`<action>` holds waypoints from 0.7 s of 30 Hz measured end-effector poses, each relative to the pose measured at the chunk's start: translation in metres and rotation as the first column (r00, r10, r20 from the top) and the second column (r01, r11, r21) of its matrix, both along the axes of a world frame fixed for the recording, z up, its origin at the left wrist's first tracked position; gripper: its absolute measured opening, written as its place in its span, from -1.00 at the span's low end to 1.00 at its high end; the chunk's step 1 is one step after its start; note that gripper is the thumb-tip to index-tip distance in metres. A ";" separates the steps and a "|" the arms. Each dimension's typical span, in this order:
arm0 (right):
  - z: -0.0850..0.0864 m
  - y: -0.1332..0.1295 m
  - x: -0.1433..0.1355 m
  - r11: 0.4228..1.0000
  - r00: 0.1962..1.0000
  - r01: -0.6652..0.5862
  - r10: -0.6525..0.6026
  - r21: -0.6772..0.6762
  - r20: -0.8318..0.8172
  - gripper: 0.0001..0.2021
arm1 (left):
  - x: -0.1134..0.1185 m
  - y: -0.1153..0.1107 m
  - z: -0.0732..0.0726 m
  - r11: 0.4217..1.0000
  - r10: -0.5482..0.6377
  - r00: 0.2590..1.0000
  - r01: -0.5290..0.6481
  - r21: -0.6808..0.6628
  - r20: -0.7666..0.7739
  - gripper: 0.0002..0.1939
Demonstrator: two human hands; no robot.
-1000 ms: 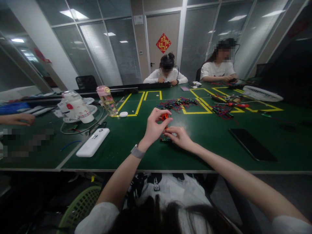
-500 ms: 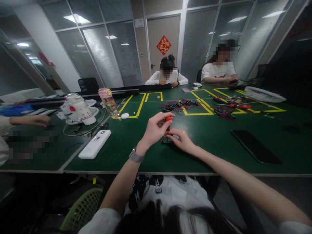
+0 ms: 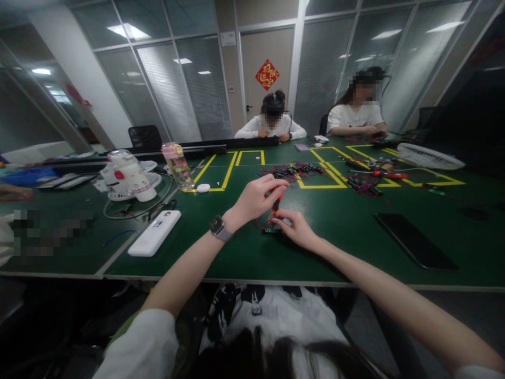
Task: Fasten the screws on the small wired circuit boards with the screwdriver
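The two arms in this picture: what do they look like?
The left hand and right hand are human and gloveless. A watch with a squarish dark face and grey band circles the left wrist. The left sleeve is short and white.

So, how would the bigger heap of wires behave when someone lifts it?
The bigger heap of wires would probably sag, looking thin-stranded and loosely curled. It also looks tangled, so lifting one end may drag the rest along.

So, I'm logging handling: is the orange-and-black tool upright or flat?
Upright, slightly tilted: the tool has its top at the left hand, its lower end by the right hand.
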State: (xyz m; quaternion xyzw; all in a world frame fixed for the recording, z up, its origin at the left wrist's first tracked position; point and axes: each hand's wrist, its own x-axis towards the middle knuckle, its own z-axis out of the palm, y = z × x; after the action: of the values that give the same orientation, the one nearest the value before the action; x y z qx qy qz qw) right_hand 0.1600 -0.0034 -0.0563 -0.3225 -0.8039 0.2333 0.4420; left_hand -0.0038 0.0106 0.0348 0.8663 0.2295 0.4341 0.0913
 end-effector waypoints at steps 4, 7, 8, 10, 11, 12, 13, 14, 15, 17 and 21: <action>-0.001 0.002 -0.002 1.000 1.000 -0.010 0.010 0.009 0.022 -0.80 | -0.007 0.005 -0.007 0.958 -0.072 0.972 0.130 -0.254 0.223 -0.69; 0.002 0.001 -0.001 1.000 0.999 -0.013 0.013 0.000 0.042 -0.78 | -0.007 0.005 -0.013 0.831 -0.194 0.913 0.347 -0.434 0.359 -0.73; 0.004 0.001 0.000 1.000 0.998 -0.013 0.014 -0.011 0.056 -0.78 | -0.005 0.004 -0.015 0.781 -0.216 0.884 0.411 -0.470 0.415 -0.73; 0.011 0.003 0.004 0.997 0.994 -0.040 0.045 -0.061 0.095 -0.77 | 0.000 0.003 -0.018 0.710 -0.221 0.827 0.500 -0.496 0.517 -0.73; 0.016 0.004 0.007 0.993 0.990 -0.069 0.080 -0.096 0.116 -0.77 | 0.003 0.002 -0.019 0.701 -0.211 0.813 0.512 -0.496 0.542 -0.74; 0.020 0.006 0.009 0.986 0.983 -0.104 0.122 -0.132 0.136 -0.77 | 0.006 0.002 -0.020 0.711 -0.191 0.813 0.501 -0.494 0.550 -0.75; 0.025 0.009 0.011 0.977 0.974 -0.137 0.162 -0.161 0.156 -0.76 | 0.009 0.001 -0.020 0.733 -0.175 0.820 0.478 -0.484 0.545 -0.75; 0.030 0.011 0.013 0.972 0.964 -0.157 0.189 -0.176 0.184 -0.75 | 0.012 0.000 -0.021 0.764 -0.160 0.836 0.442 -0.471 0.525 -0.77; 0.034 0.014 0.014 0.971 0.955 -0.161 0.199 -0.176 0.221 -0.73 | 0.014 -0.001 -0.022 0.807 -0.136 0.855 0.389 -0.445 0.501 -0.79; 0.039 0.019 0.015 0.980 0.938 -0.138 0.176 -0.145 0.298 -0.68 | 0.017 -0.003 -0.023 0.903 -0.058 0.887 0.242 -0.354 0.458 -0.86; 0.035 0.023 0.010 0.980 0.943 -0.146 0.180 -0.138 0.280 -0.60 | 0.016 -0.005 -0.025 0.986 0.099 0.902 -0.033 -0.161 0.420 -0.96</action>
State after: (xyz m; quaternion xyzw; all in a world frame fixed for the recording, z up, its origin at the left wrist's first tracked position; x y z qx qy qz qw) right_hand 0.1703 0.0200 -0.0210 -0.3106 -0.8693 0.2650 0.2786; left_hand 0.0122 0.0054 0.0094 0.7327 0.2652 0.5973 0.1897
